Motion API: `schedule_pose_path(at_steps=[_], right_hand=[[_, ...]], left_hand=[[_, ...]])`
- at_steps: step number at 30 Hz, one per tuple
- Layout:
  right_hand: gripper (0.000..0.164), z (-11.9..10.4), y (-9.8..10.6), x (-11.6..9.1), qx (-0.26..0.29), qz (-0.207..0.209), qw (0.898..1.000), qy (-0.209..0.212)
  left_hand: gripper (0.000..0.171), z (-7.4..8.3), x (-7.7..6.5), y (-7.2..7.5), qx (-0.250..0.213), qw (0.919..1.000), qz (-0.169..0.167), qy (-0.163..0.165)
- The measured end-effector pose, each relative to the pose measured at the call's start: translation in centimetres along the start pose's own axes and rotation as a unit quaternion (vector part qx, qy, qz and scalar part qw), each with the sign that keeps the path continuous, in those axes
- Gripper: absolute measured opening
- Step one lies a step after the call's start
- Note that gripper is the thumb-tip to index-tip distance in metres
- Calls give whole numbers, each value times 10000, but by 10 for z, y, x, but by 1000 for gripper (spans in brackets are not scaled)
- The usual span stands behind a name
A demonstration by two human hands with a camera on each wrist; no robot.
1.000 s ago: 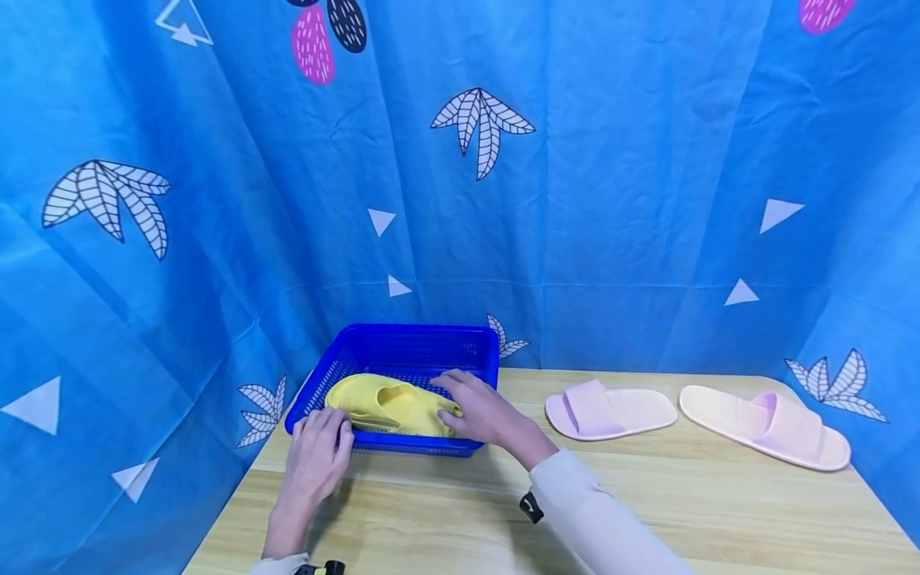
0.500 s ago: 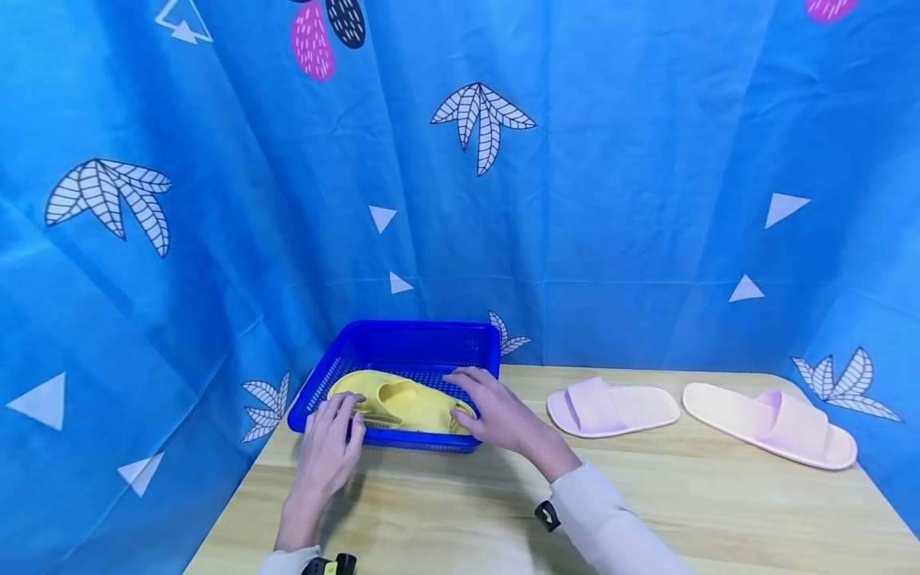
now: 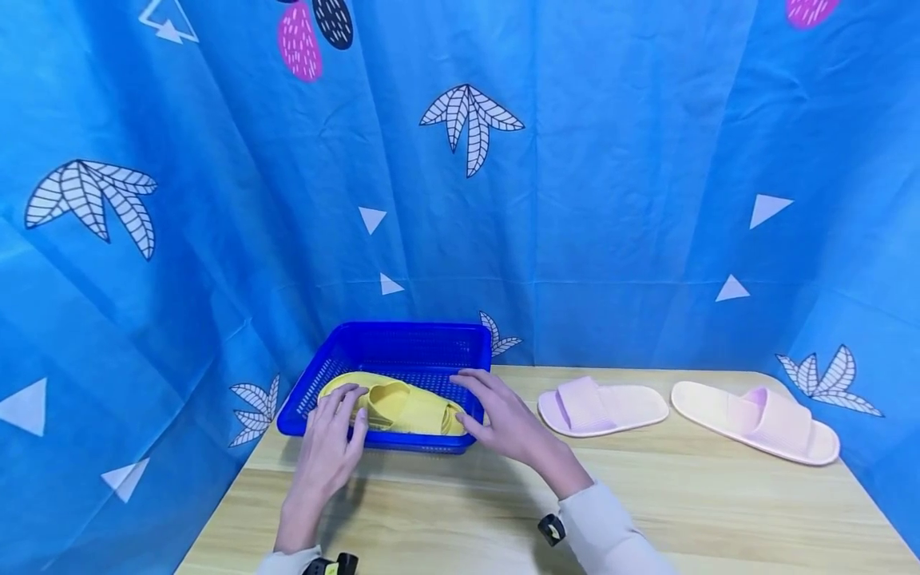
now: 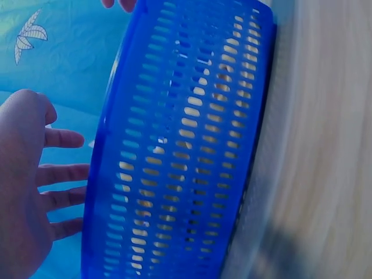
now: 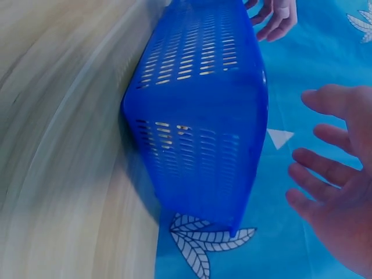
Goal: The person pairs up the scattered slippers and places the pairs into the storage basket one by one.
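Yellow slippers (image 3: 413, 407) lie aslant inside the blue plastic basket (image 3: 402, 329), with a curled yellow edge showing at their right end. Over the basket's front left rim is my left hand (image 3: 332, 447), its fingers loosely bent above the slippers' left part and hiding some of it. In the left wrist view, this hand's fingers (image 4: 64, 174) reach past the rim. My right hand (image 3: 510, 423) hovers at the basket's front right corner, fingers spread and relaxed. The right wrist view shows a gap between those fingers (image 5: 325, 168) and the basket wall.
Two pale pink slippers, one (image 3: 604, 409) nearer the basket and one (image 3: 755, 423) farther right, rest on the wooden table (image 3: 460, 511). A blue patterned curtain (image 3: 604, 200) encloses the table at the back and both sides.
My right hand has drawn back rightward from the slippers, uncovering their right end. My left hand has shifted slightly inward over the rim. The view has turned a little.
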State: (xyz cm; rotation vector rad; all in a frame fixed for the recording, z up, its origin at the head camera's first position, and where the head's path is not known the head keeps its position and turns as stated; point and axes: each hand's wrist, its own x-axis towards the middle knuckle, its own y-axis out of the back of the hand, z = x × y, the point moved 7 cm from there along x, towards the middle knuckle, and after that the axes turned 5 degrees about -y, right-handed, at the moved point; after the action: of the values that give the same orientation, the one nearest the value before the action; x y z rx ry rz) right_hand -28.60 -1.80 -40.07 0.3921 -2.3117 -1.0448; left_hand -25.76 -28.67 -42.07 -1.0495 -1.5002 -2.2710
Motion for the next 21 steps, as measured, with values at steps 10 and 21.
schedule_pose_path(at_steps=[10,21], right_hand=[[58,7,18,-21,175,296,9994,-15],[59,22,39,-42,-178,588,9980,-147]], left_hand=[[35,25,4,-3,-261,9996,-80,-104],[41,54,16,-7,-600,9977,-144,-271]])
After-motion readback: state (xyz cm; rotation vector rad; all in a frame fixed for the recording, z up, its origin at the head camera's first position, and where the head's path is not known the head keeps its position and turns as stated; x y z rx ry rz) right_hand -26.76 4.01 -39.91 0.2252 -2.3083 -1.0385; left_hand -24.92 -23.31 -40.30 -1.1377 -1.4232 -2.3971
